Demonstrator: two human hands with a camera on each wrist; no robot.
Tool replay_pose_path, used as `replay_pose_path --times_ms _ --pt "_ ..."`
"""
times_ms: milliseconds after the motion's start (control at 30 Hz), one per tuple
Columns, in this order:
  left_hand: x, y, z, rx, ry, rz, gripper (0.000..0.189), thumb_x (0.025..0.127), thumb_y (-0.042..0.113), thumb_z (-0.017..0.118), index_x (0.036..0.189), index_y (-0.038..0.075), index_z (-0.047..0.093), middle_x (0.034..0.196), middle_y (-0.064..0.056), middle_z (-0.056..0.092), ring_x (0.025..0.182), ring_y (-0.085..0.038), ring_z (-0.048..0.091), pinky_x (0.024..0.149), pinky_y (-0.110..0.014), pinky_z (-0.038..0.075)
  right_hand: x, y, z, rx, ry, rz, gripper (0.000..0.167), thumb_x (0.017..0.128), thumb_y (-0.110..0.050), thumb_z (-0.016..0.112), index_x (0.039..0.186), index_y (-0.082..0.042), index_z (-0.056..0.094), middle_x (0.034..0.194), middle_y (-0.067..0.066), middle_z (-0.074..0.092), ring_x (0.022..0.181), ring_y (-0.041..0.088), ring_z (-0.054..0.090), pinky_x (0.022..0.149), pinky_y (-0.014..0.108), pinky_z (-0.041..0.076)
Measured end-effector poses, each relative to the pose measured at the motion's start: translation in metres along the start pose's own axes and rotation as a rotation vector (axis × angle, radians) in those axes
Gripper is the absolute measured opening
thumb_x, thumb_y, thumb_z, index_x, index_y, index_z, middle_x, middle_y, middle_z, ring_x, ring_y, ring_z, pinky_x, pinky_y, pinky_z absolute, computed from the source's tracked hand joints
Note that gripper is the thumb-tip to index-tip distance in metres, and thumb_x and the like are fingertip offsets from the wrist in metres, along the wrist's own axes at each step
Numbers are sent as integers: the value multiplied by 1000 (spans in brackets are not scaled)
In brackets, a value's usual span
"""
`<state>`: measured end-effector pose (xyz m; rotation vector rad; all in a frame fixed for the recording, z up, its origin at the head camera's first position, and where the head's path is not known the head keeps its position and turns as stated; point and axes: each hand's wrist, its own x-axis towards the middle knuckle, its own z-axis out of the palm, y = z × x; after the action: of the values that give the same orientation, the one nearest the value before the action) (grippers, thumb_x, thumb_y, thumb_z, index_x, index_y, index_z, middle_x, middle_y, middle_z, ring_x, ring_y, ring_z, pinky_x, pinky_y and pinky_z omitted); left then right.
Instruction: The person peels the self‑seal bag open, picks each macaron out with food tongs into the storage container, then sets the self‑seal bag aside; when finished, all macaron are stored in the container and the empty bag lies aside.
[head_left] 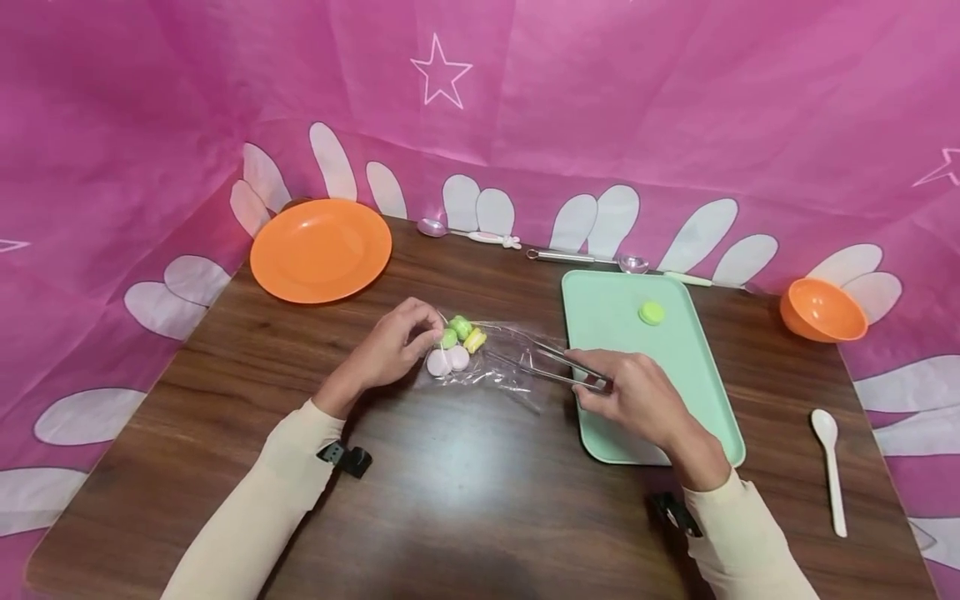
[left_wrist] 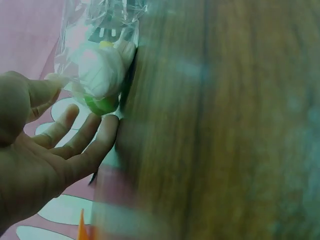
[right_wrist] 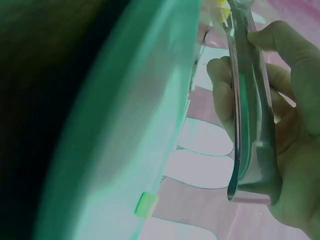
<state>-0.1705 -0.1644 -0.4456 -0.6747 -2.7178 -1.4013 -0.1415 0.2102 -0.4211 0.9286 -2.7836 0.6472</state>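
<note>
A clear plastic bag (head_left: 517,383) lies over the middle of the table, with several macarons inside at its left end: green (head_left: 461,327), yellow (head_left: 476,340) and pale pink (head_left: 439,362). My left hand (head_left: 397,340) pinches the bag's left edge between thumb and forefinger; in the left wrist view its other fingers spread under the macarons (left_wrist: 100,75). Metal tongs (right_wrist: 257,185) are gripped in my right hand (head_left: 643,393), thumb on one arm and fingers on the other. Their arms reach left into the bag, tips apart near the yellow macaron.
A mint green tray (head_left: 675,392) with one bright green macaron (head_left: 651,313) lies under my right hand. An orange plate (head_left: 321,250) is back left, an orange bowl (head_left: 823,310) back right. Spoons (head_left: 487,239) line the back edge; a white spoon (head_left: 831,467) lies right.
</note>
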Motion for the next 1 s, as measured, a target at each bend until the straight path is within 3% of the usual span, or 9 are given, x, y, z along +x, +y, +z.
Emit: replay_pose_path --times_ms 200,400,567,733,867,1000 --pt "1 -7 0 -16 -40 -46 6 106 6 66 100 5 68 114 -15 66 113 -30 63 104 -50 53 8 -5 -12 -112 25 -67 45 84 -11 84 128 -16 79 110 5 83 73 11 73 57 32 51" --pt "2 -11 -3 -98 -54 -84 8 106 7 66 102 3 71 114 -15 67 115 -29 61 104 -47 51 26 -11 -15 -189 -39 -117 46 87 -16 84 133 -13 77 122 8 81 64 12 63 57 33 50" --pt "2 -12 -1 -134 -55 -111 9 105 7 66 101 1 72 115 -15 69 117 -29 60 107 -48 50 38 -13 -12 -183 -89 -131 45 87 -14 83 132 -11 77 123 9 81 73 20 75 59 39 56" --pt "1 -11 2 -115 -66 -108 6 104 7 69 102 2 71 118 -16 68 119 -31 61 108 -50 52 36 -14 -12 -169 -134 -84 44 88 -13 81 132 -11 77 124 10 81 65 13 67 59 35 52" --pt "1 -10 2 -64 -78 -95 16 97 12 80 109 5 72 122 -14 67 119 -30 62 106 -50 53 32 -12 -12 -148 -131 -65 43 88 -13 80 132 -10 77 123 11 81 71 14 67 61 34 52" --pt "1 -7 2 11 -67 -71 10 95 12 82 100 8 74 122 -13 67 120 -31 62 107 -52 52 27 -8 -10 -126 -113 -69 43 87 -11 80 130 -9 78 119 11 82 72 13 64 63 33 52"
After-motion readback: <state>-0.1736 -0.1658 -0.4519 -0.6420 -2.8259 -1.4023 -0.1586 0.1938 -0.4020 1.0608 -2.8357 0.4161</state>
